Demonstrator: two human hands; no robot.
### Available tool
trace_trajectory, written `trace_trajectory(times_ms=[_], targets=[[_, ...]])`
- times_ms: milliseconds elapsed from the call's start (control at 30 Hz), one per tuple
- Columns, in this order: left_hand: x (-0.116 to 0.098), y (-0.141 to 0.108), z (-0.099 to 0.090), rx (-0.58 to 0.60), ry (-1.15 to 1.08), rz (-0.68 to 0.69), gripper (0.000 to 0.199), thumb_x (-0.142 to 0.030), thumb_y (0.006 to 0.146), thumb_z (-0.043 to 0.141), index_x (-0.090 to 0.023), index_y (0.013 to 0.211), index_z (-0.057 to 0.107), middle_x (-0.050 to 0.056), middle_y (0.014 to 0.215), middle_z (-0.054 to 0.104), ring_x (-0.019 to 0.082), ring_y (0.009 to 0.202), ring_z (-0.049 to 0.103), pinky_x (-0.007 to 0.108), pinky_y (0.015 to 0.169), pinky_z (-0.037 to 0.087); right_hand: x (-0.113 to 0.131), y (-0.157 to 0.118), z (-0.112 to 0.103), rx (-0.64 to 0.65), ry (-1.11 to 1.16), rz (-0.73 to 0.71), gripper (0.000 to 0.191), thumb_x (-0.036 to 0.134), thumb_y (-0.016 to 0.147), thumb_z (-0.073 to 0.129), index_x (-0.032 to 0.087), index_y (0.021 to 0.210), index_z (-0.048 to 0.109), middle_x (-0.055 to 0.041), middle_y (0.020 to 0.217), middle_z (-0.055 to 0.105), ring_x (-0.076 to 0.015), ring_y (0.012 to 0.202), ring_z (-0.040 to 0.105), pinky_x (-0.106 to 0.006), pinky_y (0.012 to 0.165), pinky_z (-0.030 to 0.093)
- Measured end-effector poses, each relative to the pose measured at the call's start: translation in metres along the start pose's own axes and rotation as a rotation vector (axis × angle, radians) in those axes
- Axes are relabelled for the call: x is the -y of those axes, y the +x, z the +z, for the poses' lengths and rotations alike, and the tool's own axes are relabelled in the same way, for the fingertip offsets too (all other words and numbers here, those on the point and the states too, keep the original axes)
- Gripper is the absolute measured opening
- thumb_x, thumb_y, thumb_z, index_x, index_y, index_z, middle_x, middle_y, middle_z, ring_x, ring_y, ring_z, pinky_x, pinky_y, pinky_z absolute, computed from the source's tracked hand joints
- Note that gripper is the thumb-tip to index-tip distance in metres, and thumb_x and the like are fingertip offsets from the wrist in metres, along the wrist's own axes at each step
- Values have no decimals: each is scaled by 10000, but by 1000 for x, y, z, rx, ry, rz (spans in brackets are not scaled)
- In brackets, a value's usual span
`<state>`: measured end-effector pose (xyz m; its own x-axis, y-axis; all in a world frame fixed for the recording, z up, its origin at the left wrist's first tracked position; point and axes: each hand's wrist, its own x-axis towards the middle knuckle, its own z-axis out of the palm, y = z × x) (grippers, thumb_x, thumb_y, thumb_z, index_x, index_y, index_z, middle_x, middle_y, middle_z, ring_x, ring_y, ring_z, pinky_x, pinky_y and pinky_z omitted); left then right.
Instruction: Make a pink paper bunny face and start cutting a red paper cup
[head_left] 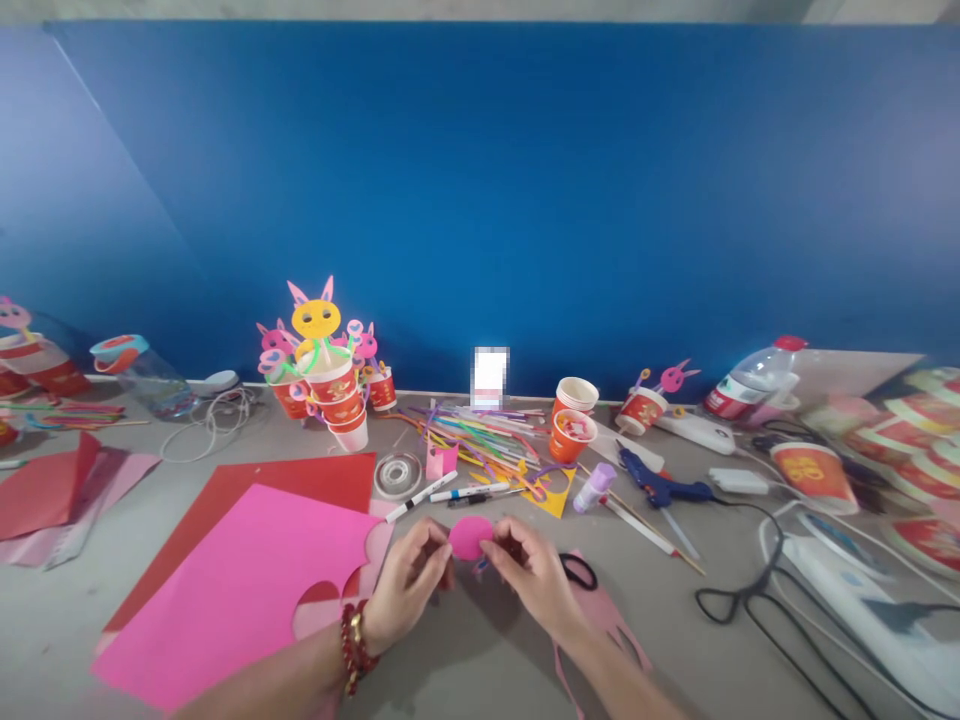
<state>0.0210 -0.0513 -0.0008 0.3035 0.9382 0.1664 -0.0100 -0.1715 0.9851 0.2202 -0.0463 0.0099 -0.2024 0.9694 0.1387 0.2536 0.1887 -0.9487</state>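
Note:
A small round pink paper disc (pixel 470 538) is held up between my two hands, just above the table. My left hand (pixel 411 580) pinches its left edge between thumb and fingers. At the opposite edge, my right hand (pixel 534 575) grips the disc the same way. Left of my hands lies a large pink sheet (pixel 247 590) with rounded bites cut from its right side, over a red sheet (pixel 315 476). Black scissors handles (pixel 578 572) show beside my right hand, near pink paper scraps (pixel 611 625). Markers (pixel 469 492) lie just beyond the disc.
Paper cups with rabbit-face figures (pixel 316 320) stand at the back left. Colored pipe cleaners (pixel 480 440) lie mid-table. A glue stick (pixel 594 488), a blue glue gun (pixel 660 480), looped cables (pixel 742 595), a bottle (pixel 754 380) and stacked cups (pixel 922 430) occupy the right.

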Motion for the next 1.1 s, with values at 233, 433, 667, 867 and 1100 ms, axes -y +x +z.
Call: trace_trajectory(times_ms=[233, 433, 667, 867, 1100], targets=[[-2, 2, -1, 3, -33, -43, 256, -395, 961, 488, -179, 824, 500, -7, 609, 565, 102, 517, 508, 197, 491, 409, 3, 0, -1, -7, -7, -21, 319, 397, 926, 559, 192, 700, 467, 57, 610, 433, -94, 546, 418, -206, 526, 321], [-5, 4, 1, 33, -150, -79, 252, -417, 940, 531, -169, 918, 496, -19, 622, 563, 90, 508, 509, 184, 471, 411, 4, -1, -1, 5, -32, -39, 301, 385, 920, 566, 191, 709, 474, 55, 629, 419, -103, 574, 402, -208, 534, 307], [-6, 3, 6, 113, -201, -144, 322, -454, 909, 573, -157, 1015, 508, -15, 582, 611, 95, 450, 542, 180, 435, 434, 4, -3, 3, 51, -69, -77, 271, 352, 925, 560, 190, 718, 492, 50, 644, 451, -107, 591, 419, -212, 550, 323], [-2, 2, 7, 126, -112, -157, 324, -450, 959, 473, -142, 949, 572, 24, 581, 654, 145, 484, 634, 213, 460, 500, 17, -2, -4, 72, -238, -153, 192, 278, 908, 578, 194, 736, 557, 46, 637, 524, -112, 583, 491, -206, 540, 369], [-20, 0, -15, 204, 437, 549, 337, -144, 936, 460, -218, 1238, 589, 131, 1187, 680, 242, 1107, 641, 370, 916, 524, 29, -11, -88, -819, -260, -427, 128, 253, 865, 610, 211, 986, 604, -67, 967, 634, -182, 801, 619, -281, 695, 513]])
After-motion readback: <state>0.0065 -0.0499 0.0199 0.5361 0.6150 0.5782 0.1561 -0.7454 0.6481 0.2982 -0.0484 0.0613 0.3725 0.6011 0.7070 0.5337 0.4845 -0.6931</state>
